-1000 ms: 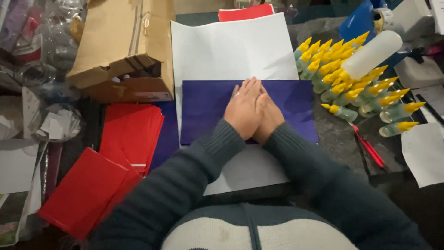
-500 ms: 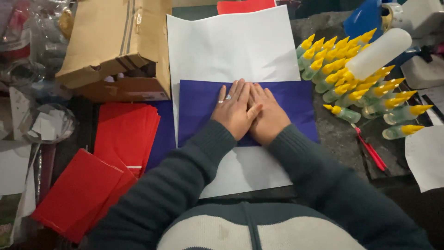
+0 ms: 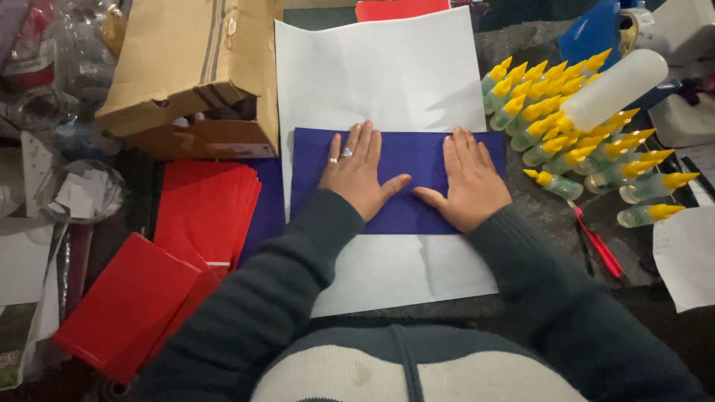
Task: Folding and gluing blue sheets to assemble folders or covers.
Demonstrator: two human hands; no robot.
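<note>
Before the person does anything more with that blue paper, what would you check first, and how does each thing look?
1. Both hands flat on the blue sheet: ok. The left hand and the right hand lie palm down on it, apart from each other.
2. Blue sheet lies flat: ok where it shows; under the hands, cannot tell.
3. Blue sheet sits within the white sheet below it: ok at top and bottom; at the right end, cannot tell.
4. Glue bottles off the paper: ok, they lie to the right.
5. Red sheets apart from the blue sheet: ok, they lie to the left.
</note>
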